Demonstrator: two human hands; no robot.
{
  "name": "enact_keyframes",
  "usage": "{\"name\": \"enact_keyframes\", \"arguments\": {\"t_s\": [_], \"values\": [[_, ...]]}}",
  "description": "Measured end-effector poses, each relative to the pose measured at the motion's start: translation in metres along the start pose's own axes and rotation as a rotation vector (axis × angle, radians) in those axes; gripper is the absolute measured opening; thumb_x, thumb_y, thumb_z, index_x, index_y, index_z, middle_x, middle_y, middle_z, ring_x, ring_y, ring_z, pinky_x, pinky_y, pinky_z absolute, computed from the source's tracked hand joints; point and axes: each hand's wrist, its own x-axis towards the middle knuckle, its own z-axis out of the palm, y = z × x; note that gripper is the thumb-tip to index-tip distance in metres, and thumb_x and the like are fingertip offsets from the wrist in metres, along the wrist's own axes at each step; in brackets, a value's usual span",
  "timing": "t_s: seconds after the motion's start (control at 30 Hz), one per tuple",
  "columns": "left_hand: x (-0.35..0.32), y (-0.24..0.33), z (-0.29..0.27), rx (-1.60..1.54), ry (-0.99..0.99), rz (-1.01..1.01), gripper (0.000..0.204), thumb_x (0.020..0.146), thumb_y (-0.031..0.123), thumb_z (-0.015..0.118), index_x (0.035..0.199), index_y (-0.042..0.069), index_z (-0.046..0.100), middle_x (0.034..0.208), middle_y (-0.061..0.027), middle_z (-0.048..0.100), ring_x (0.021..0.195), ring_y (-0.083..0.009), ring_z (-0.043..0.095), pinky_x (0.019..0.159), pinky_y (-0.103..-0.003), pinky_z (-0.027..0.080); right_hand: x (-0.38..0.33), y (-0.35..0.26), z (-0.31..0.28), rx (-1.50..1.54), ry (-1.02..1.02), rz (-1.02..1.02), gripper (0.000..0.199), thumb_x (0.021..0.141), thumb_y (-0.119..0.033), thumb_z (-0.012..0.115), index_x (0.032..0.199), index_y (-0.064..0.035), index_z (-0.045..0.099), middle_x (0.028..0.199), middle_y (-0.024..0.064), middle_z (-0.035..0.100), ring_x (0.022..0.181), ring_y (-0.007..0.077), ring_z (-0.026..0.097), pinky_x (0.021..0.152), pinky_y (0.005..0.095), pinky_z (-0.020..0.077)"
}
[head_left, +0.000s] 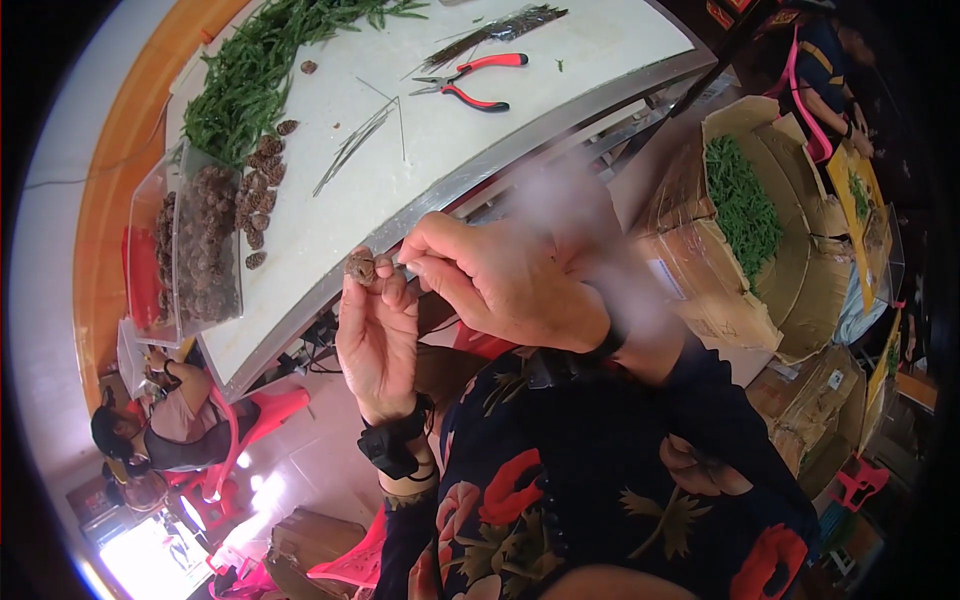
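My left hand [378,345] holds a small brown pine cone [361,268] between thumb and fingers, just off the table's near edge. Close beside it, my right hand [510,285] is closed in a pinch, thumb against forefinger; what lies between those fingertips is too small to make out. On the white table [370,215] lie several thin loose wires [352,152] and pliers [468,82] with red and black handles. Loose pine cones [260,190] are heaped at the left, next to a clear plastic bin [212,252] full of more cones.
Green artificial sprigs [235,95] cover the table's far left, and a wrapped wire bundle [495,33] lies at the back. An opened cardboard box [700,250] with green sprigs stands to the right. Other people sit at lower left [185,425] and upper right [825,70].
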Motion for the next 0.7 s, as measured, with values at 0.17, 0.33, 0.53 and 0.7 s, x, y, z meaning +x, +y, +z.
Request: {"name": "enact_keyframes", "arguments": {"t_s": [0.17,0.33,0.53,0.7], "values": [[-0.0004,-0.0008,0.0011,-0.032,0.030,-0.041,0.030,0.098,0.016,0.044,0.123,-0.001,0.043,0.098,-0.0103,0.056,0.080,-0.0151,0.049,0.078,-0.028,0.042,0.0044,-0.0027,-0.0013,0.061,-0.020,0.033,0.008,0.086,-0.005,0.057,0.093,-0.0023,0.057,0.071,0.0115,0.062,0.059,0.0247,0.062,0.052,0.0310,0.0457],[0.0018,-0.0018,-0.0011,-0.027,-0.002,-0.047,0.030,0.098,0.015,0.046,0.123,0.000,0.043,0.096,-0.0111,0.057,0.076,-0.0148,0.047,0.074,-0.028,0.042,0.0053,0.0049,0.0035,0.113,-0.024,0.035,0.006,0.088,-0.005,0.055,0.093,-0.0019,0.056,0.072,0.0106,0.063,0.061,0.0257,0.062,0.053,0.0317,0.0466],[0.0027,-0.0007,-0.0048,-0.058,0.010,-0.101,0.030,0.096,0.013,0.048,0.124,0.002,0.043,0.093,-0.0111,0.056,0.072,-0.0143,0.046,0.069,-0.026,0.041,0.0056,0.0059,0.0042,0.102,-0.028,-0.012,0.004,0.089,-0.005,0.053,0.092,-0.0019,0.053,0.072,0.0107,0.063,0.062,0.0260,0.063,0.053,0.0324,0.0472],[0.0030,-0.0017,-0.0055,-0.071,-0.001,-0.094,0.030,0.096,0.012,0.049,0.124,0.002,0.043,0.089,-0.0099,0.056,0.068,-0.0126,0.044,0.066,-0.025,0.040,0.0026,0.0056,0.0063,0.066,-0.005,-0.046,0.005,0.089,-0.006,0.054,0.091,-0.0021,0.052,0.072,0.0112,0.063,0.061,0.0271,0.063,0.052,0.0330,0.0472]]}}
